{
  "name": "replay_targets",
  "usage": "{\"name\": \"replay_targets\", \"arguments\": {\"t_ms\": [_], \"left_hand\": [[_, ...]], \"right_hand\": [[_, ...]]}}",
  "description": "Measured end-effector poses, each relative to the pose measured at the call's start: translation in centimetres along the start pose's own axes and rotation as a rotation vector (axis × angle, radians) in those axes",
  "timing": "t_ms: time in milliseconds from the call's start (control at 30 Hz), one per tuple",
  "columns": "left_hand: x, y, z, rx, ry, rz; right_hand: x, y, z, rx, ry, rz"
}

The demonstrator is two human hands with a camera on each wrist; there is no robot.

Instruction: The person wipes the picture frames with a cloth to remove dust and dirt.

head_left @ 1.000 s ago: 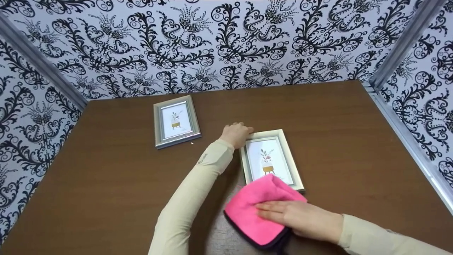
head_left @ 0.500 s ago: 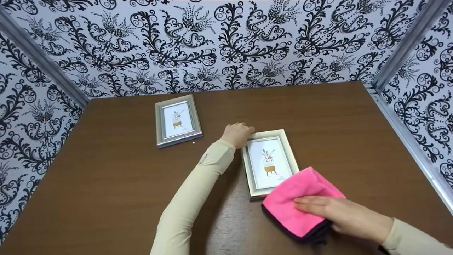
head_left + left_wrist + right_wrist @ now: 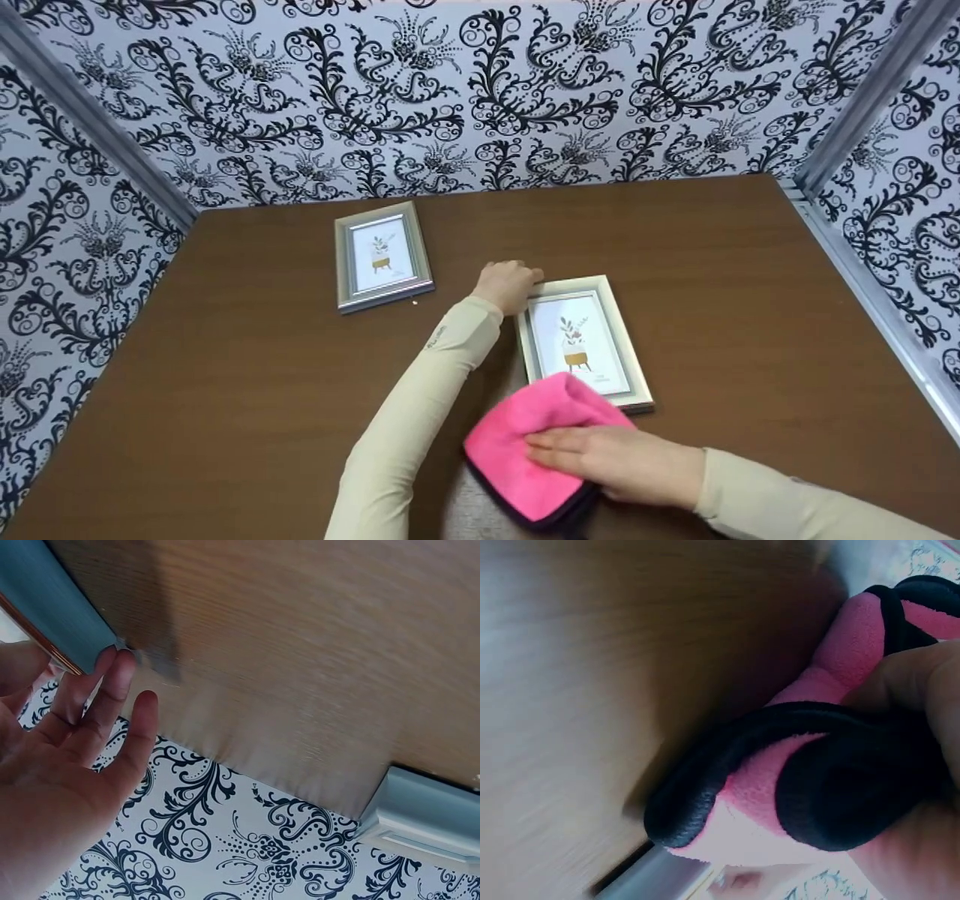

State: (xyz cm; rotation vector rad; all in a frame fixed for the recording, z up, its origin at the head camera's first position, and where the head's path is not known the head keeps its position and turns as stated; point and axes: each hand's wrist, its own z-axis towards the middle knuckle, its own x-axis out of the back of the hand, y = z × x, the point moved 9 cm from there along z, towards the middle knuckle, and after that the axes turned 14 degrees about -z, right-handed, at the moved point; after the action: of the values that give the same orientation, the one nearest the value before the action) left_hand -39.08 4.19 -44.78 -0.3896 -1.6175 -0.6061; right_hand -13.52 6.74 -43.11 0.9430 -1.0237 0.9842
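Note:
A cream picture frame (image 3: pixel 627 345) with a vase print lies face up on the brown table. My left hand (image 3: pixel 507 286) holds its far left corner; in the left wrist view, thumb and fingers close around the frame's corner (image 3: pixel 56 604). A folded pink cloth (image 3: pixel 514 435) with black edging covers the frame's near left corner in the head view. My right hand (image 3: pixel 615 459) grips this cloth, fingers on top. From the right wrist view, the thumb is tucked against the cloth's (image 3: pixel 847 637) folds. The frame's near left corner is hidden.
A second picture frame (image 3: pixel 341 262), silver-gold with a similar print, lies farther back on the left. A tiny white speck (image 3: pixel 414 303) is close to it on the table (image 3: pixel 247 360). Patterned walls (image 3: pixel 480 97) enclose the back and sides.
My right hand swept the cloth rightward past the frame's near right corner, then back left over its near edge. The left hand stays on the far left corner.

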Motion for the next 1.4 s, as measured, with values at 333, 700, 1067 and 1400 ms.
{"name": "replay_targets", "arguments": {"t_ms": [333, 700, 1067, 1400], "left_hand": [[0.5, 0.1, 0.4, 0.034, -0.035, -0.043], [0.9, 0.3, 1.4, 0.09, -0.079, -0.001], [1.4, 0.1, 1.7, 0.115, -0.085, -0.012], [1.7, 0.3, 1.5, 0.111, -0.041, 0.026]], "right_hand": [[3.1, -0.2, -0.1, -0.133, 0.083, -0.329], [-0.5, 4.9, 0.9, -0.277, -0.06, -0.113], [-2.4, 11.0, 4.2, -0.362, -0.192, -0.101], [-2.2, 11.1, 4.4, -0.304, -0.204, -0.146]]}}
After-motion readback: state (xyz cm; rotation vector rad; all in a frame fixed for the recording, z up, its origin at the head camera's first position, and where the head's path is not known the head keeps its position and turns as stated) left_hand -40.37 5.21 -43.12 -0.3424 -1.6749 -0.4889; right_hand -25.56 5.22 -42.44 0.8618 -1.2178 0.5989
